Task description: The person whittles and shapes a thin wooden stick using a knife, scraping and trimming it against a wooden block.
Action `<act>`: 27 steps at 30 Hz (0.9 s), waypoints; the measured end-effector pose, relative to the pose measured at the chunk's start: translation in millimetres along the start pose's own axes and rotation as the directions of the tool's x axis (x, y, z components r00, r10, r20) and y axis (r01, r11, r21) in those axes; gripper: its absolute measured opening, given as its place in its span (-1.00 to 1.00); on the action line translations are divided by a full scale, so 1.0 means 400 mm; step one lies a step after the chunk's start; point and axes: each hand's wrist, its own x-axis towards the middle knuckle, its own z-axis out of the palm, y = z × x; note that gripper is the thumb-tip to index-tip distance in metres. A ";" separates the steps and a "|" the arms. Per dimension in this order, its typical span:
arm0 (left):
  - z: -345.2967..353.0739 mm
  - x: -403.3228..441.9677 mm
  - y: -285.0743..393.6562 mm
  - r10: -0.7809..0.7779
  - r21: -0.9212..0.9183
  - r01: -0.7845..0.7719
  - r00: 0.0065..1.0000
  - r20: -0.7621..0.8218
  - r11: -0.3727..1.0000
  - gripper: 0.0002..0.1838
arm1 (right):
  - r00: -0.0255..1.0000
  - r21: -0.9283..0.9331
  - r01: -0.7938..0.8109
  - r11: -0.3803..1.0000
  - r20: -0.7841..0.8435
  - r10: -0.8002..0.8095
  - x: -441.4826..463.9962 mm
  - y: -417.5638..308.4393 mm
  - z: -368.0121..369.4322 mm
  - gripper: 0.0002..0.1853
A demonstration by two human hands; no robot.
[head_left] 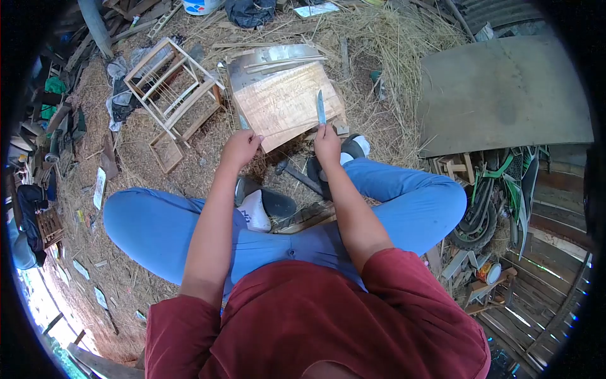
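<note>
A knife (320,108) points away from me, its handle inside my closed right hand (327,144). Its blade lies over the right part of a pale wooden board (284,98). My left hand (241,149) is closed at the board's near left corner, pinching something thin that I cannot make out. Thin wooden strips (284,64) rest along the far edge of the board. Between my feet and the board, a hammer (300,175) lies on the ground.
A wooden frame (173,88) stands on the straw-covered ground at the left. A large flat sheet (505,95) is at the right, with a green motorcycle (499,189) below it. A white bucket (201,6) sits at the far edge.
</note>
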 end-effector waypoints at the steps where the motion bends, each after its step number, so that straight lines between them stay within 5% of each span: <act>1: 0.003 0.000 -0.004 -0.002 0.000 0.002 1.000 0.005 1.000 -0.58 | 1.000 0.003 0.002 1.000 -0.011 -0.002 -0.001 -0.001 0.003 -0.60; 17: 0.018 0.021 -0.032 0.002 -0.131 -0.001 1.000 0.007 0.991 -0.57 | 0.999 0.057 0.033 0.998 -0.005 -0.033 -0.072 -0.019 0.029 -0.60; 27: 0.004 0.003 -0.008 -0.017 -0.108 0.017 1.000 -0.003 0.994 -0.59 | 0.980 0.060 0.053 0.997 0.186 -0.064 -0.102 -0.055 0.049 -0.58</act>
